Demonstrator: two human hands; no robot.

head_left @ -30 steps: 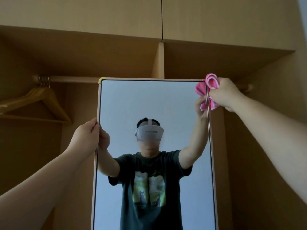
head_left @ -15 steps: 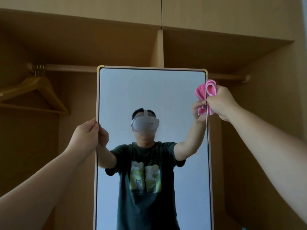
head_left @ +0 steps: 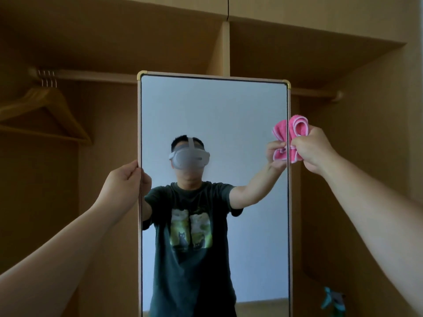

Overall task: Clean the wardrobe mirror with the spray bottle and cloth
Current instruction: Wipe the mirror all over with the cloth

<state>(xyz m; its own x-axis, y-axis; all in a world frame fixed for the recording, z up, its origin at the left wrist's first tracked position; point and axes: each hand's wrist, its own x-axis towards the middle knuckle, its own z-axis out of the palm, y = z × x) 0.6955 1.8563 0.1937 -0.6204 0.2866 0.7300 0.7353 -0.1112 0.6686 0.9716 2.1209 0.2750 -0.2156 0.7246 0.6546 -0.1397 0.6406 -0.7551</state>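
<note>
Standing tall, the mirror (head_left: pixel 229 106) is gripped by the left hand (head_left: pixel 123 181); its top points up. The pink cloth (head_left: pixel 297 128) is squeezed by the right hand (head_left: pixel 314 152).

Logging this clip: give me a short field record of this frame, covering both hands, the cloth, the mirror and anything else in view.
left hand: grips the wardrobe mirror by its left frame edge
right hand: clutches the bunched pink cloth at the mirror's right frame edge, below the top corner
mirror: upright, reflects the person and both arms
background: wooden hanger on the rail, upper left
other: blurred teal object lower right, too unclear to name
</note>
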